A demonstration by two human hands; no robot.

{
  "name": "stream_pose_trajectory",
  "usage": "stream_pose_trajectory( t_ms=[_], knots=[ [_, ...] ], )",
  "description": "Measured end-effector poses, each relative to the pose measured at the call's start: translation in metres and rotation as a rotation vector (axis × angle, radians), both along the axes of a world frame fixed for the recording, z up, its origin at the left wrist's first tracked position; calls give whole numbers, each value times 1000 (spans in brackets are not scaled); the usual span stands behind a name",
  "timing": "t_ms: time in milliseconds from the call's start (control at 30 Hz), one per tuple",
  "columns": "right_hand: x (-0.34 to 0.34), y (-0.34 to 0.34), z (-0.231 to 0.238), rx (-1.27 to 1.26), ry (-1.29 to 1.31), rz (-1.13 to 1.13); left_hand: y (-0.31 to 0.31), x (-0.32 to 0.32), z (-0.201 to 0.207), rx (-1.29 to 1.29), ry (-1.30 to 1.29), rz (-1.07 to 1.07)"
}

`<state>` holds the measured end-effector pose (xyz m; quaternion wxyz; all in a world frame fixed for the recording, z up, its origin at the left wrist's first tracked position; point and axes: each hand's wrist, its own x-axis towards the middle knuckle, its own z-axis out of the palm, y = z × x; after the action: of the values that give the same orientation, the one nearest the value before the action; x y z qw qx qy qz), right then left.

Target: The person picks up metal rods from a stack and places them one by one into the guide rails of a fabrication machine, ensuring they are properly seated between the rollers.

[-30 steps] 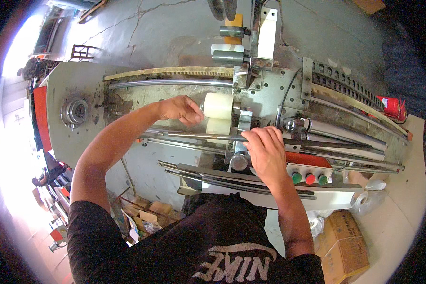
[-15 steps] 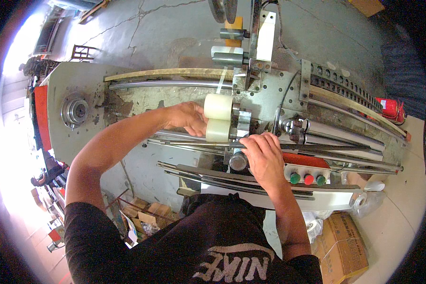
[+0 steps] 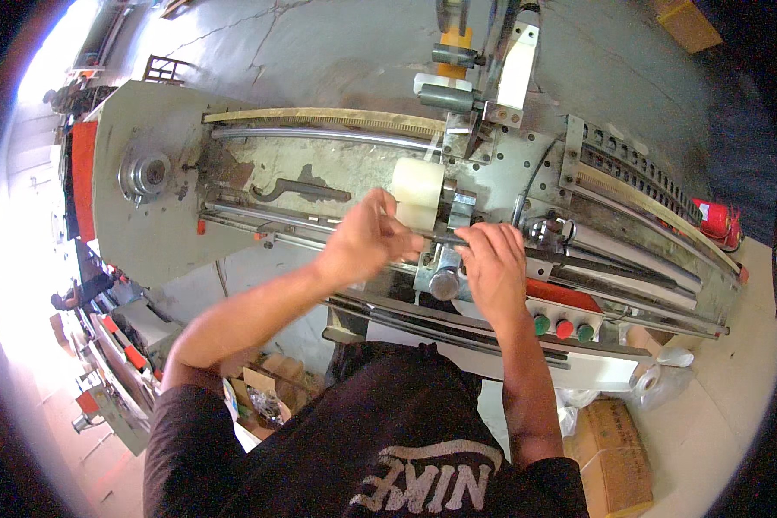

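Positioning slim dark metal rod (image 3: 446, 239), seemingly | your right hand (image 3: 495, 266) grips it | your left hand (image 3: 367, 240) blurred near cream cylindrical roll (image 3: 417, 181), can't tell grip | next likely needs steady hold

Left hand (image 3: 364, 242) lowered from cream rollers (image 3: 416, 182) to dark rod (image 3: 446, 239), nearer right hand (image 3: 494, 269), hooked tool (image 3: 304, 189) uncovered

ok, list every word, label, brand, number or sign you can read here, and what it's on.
Black shirt: large pale lettering by a curved stroke; legible, but I don't copy out wording or brands.
Red cylinder at right: white label, print too small to read.
Cardboard box at lower right: any print too blurred to read.
Red push button between two green ones: no marking readable.
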<state>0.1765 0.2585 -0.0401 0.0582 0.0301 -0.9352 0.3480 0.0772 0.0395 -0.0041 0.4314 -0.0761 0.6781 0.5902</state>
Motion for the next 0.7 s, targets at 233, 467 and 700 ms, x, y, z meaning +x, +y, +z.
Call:
stream_pose_trajectory(
  t_ms=[233, 467, 700],
  knots=[
    [-2, 2, 2, 1, 23, -17, -1, 55, -35, -139, 471, 161],
    [0, 2, 9, 2, 17, -10, -2, 52, -21, -528, 1070, -203],
    [-3, 3, 9, -24, 40, -5, -15, 10, 16, -702, 1473, -787]
  ],
)
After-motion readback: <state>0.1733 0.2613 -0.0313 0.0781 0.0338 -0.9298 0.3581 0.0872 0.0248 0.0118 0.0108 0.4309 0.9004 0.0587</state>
